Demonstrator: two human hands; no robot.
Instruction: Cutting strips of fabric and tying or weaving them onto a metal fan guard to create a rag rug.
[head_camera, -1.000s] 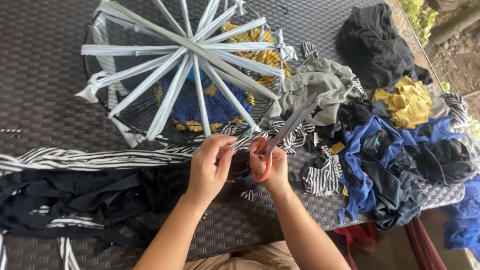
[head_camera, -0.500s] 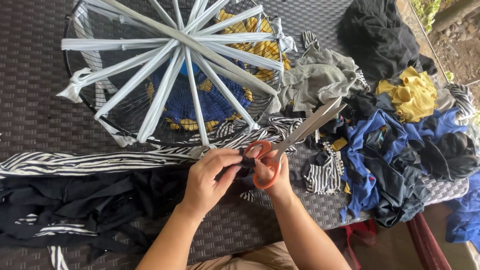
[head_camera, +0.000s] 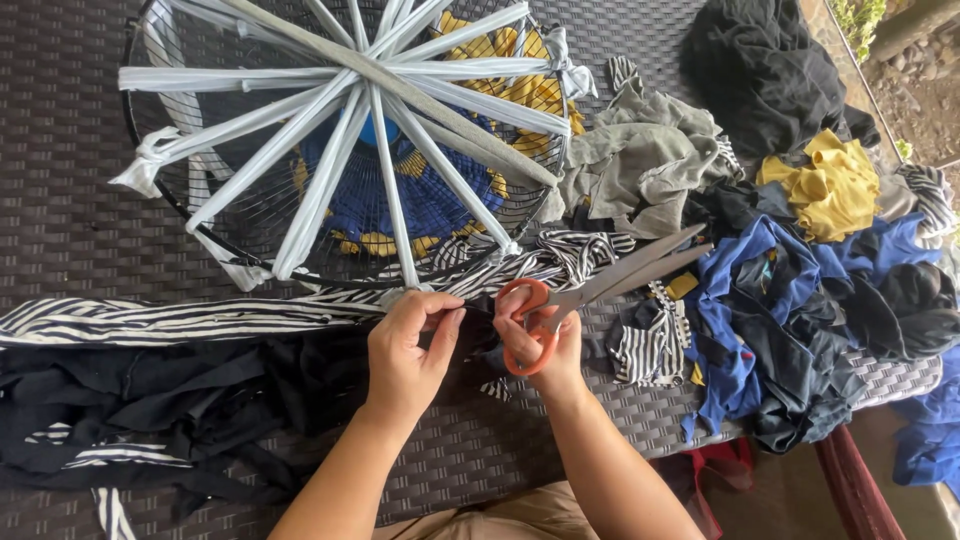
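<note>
On the woven table (head_camera: 70, 215), hands pinching striped strip (head_camera: 180, 320), gripping orange-handled scissors (head_camera: 590, 295).

Wire frame (head_camera: 190, 215) cut off at top edge, black fabric strips (head_camera: 150, 400) perhaps running past left edge

orange-handled scissors (head_camera: 590, 300), black-and-white striped strip (head_camera: 180, 320), seemingly pale-blue spokes (head_camera: 400, 110), yellow cloth (head_camera: 830, 190)

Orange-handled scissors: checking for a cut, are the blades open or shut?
Slightly open: the orange-handled scissors' grey blades part narrowly at the tips, in the right hand.
</note>
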